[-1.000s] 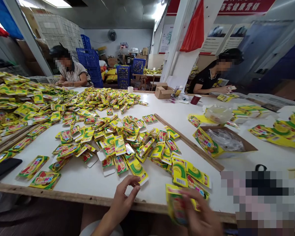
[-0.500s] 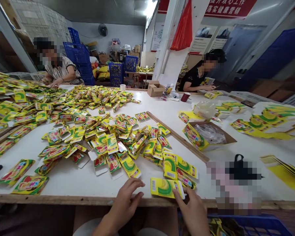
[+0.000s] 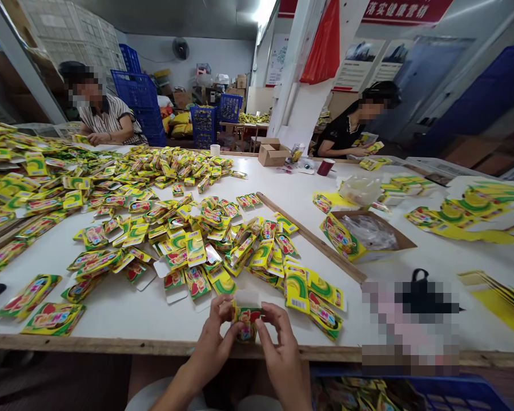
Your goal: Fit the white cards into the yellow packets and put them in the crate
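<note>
Between my two hands, at the front edge of the table, a small yellow and green printed carton [image 3: 249, 317] stands upright with a pale flap raised at its top. My left hand [image 3: 213, 341] grips its left side with thumb and fingers. On the opposite side my right hand [image 3: 278, 341] pinches it, fingers curled around the edge. The carton's lower back is hidden from me. Just beyond lies a loose heap of similar cartons [image 3: 196, 249], some with white flaps sticking out. A flat-lying carton [image 3: 297, 288] rests right of my hands.
A wooden strip [image 3: 310, 238] runs across the white table [image 3: 278, 191]. To its right are an opened display box [image 3: 341, 237] with clear plastic inside and flat yellow card sheets [image 3: 497, 302]. A blue crate [image 3: 458, 388] stands below the edge. Two people work across the table.
My right hand has moved left, bringing the carton over from the right. It was lying flat and is now upright, and my left hand has closed on it too.
</note>
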